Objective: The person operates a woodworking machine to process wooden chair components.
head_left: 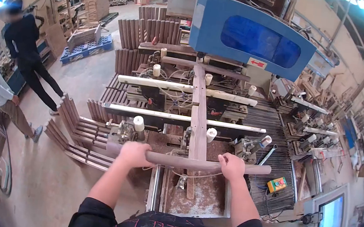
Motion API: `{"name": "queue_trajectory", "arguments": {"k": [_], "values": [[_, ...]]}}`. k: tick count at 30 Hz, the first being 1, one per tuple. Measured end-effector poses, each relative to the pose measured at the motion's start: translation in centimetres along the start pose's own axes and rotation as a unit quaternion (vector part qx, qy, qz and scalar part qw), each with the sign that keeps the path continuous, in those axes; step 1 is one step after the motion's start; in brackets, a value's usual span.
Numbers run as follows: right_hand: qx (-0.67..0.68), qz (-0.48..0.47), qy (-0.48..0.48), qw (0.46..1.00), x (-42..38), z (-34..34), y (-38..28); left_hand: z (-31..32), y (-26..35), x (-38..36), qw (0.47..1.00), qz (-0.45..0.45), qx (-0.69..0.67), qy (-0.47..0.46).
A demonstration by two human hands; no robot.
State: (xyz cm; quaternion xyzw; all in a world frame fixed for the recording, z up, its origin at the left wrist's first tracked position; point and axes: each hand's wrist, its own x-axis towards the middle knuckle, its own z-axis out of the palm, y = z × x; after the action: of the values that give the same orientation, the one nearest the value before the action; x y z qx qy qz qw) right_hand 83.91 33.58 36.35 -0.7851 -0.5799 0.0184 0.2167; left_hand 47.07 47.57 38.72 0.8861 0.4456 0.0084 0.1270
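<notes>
A long rounded wooden piece [180, 161] lies crosswise in front of me, over the near end of a flat upright board [198, 129] in the machine. My left hand [135, 154] is wrapped round its left part, and my right hand [231, 166] grips it right of the board. White cylinders [139, 123] stand on clamps at both sides, beyond the piece. Two pale rails [154, 113] cross the machine bed further back.
A blue machine cover [207, 25] hangs above the far end. Stacked wooden pieces [69, 114] stand at the left. A yellow button box [277, 185] and a screen [329, 220] are at the right. Two people [28, 42] stand at the left.
</notes>
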Motion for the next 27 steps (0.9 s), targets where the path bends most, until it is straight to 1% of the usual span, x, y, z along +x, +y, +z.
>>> {"name": "queue_trajectory", "arguments": {"k": [2, 3, 5, 8, 9, 11, 12, 13, 18, 20, 22, 24, 27], "values": [[0.004, 0.038, 0.0, 0.999, -0.2, -0.1, -0.7, 0.2, -1.2, -0.3, 0.999, -0.019, -0.028, 0.007], [0.0, 0.031, -0.008, 0.999, -0.1, 0.0, -0.7, 0.2, -1.0, -0.5, 0.999, -0.016, -0.019, 0.029], [-0.021, 0.05, 0.024, 0.998, -0.4, 0.7, -0.1, 0.4, -0.9, -0.7, 0.998, -0.015, -0.018, 0.06], [-0.012, 0.068, 0.036, 0.997, -0.2, 1.2, 0.1, 1.4, -1.8, -0.7, 0.996, 0.017, -0.017, 0.088], [-0.007, 0.077, 0.037, 0.996, -0.3, 1.2, 0.0, 1.5, -2.0, -0.6, 0.996, 0.007, -0.021, 0.087], [-0.003, 0.078, 0.039, 0.996, -0.5, 1.1, -0.1, 1.8, -2.3, -0.6, 0.995, 0.039, -0.014, 0.095], [0.004, 0.083, 0.05, 0.995, -0.3, 1.1, -0.1, 2.0, -2.3, -0.7, 0.995, 0.028, -0.018, 0.095], [0.01, 0.067, 0.08, 0.994, -0.3, 1.4, -0.1, 2.2, -2.4, -0.6, 0.994, 0.036, -0.014, 0.103], [0.011, 0.042, 0.076, 0.996, -0.2, 1.8, 0.8, 2.6, -2.6, -0.8, 0.991, 0.047, -0.023, 0.127], [0.02, 0.046, 0.096, 0.994, -0.2, 2.1, 1.1, 2.1, -2.4, -1.0, 0.992, 0.032, -0.023, 0.122], [0.01, 0.039, 0.103, 0.994, -0.2, 3.0, 2.7, 1.6, -2.2, -1.1, 0.995, 0.033, -0.014, 0.09], [-0.005, 0.034, 0.126, 0.991, -0.3, 3.1, 2.7, 1.7, -2.4, -1.3, 0.993, 0.042, -0.034, 0.102], [0.017, 0.016, 0.135, 0.991, -0.3, 3.1, 2.9, 2.0, -2.4, -1.2, 0.995, 0.044, -0.023, 0.089]]}}
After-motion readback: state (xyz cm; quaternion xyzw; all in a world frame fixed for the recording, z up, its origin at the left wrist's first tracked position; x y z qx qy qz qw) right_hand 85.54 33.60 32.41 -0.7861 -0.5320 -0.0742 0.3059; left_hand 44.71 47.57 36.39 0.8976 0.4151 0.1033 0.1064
